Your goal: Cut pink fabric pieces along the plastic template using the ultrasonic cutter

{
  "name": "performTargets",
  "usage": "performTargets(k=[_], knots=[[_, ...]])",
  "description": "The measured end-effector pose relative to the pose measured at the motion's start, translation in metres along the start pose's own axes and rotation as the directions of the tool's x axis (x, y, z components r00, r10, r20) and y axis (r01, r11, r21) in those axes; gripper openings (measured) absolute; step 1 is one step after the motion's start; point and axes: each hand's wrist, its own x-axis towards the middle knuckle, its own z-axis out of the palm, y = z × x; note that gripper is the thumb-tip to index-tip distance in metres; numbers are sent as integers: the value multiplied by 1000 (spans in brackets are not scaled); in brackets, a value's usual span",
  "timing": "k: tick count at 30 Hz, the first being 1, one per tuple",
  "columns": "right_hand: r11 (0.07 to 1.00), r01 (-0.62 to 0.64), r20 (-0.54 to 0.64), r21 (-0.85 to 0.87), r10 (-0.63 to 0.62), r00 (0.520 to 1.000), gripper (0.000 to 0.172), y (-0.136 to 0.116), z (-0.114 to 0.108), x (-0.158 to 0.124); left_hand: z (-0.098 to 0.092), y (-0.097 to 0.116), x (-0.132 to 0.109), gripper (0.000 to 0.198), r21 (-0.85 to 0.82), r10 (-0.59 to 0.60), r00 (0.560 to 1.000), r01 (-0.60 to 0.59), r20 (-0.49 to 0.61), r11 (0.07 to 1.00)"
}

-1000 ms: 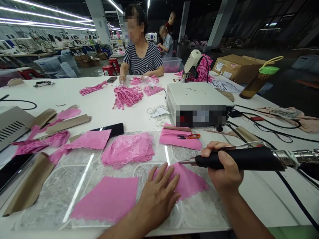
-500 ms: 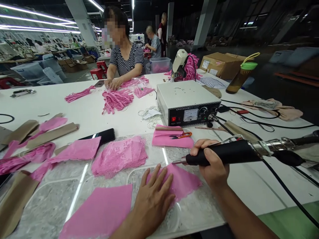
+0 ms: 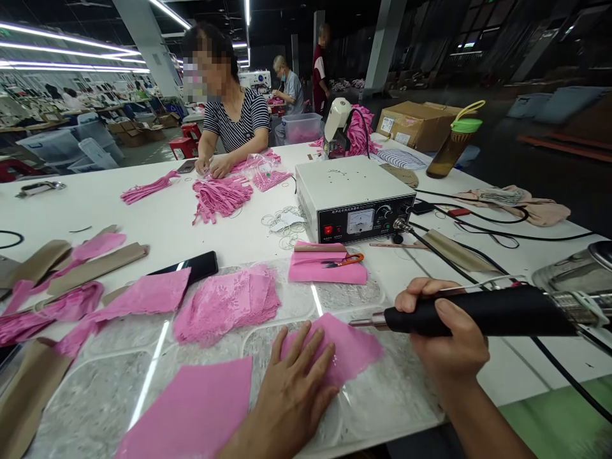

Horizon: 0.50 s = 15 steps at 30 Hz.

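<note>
My left hand (image 3: 296,386) lies flat with its fingers spread on a pink fabric piece (image 3: 356,347), pressing it to the clear-covered work surface. Wrapped round the black handle of an ultrasonic welding gun (image 3: 507,310), my right hand (image 3: 454,360) points the thin metal tip leftward. That tip is over the upper right edge of the pink piece; whether it touches the cloth I cannot tell. A larger pink panel (image 3: 191,408) rests left of my left hand. Behind it is a stack of pink lace pieces (image 3: 229,303).
A white control box (image 3: 356,185) stands ahead, cables trailing right. Orange-handled thread snips (image 3: 347,261) lie on folded pink cloth (image 3: 306,273). A phone (image 3: 201,266) and brown strips (image 3: 100,268) are at left. Across the table a co-worker (image 3: 234,121) handles pink straps (image 3: 222,196).
The welding gun and my right hand have shifted right, so the tip has moved from the piece's top corner along its right edge. My left hand stays flat on the fabric.
</note>
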Motion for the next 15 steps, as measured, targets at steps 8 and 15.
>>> performTargets(k=[8, 15], knots=[[1000, -1, 51, 0, 1, 999, 10, 7, 7, -4, 0, 1, 0, 46, -1, 5, 1000, -5, 0, 1000], [1000, 1, 63, -27, 1, 998, 11, 11, 9, -6, 1, 1, 1, 45, 7, 4, 1000, -4, 3, 1000]])
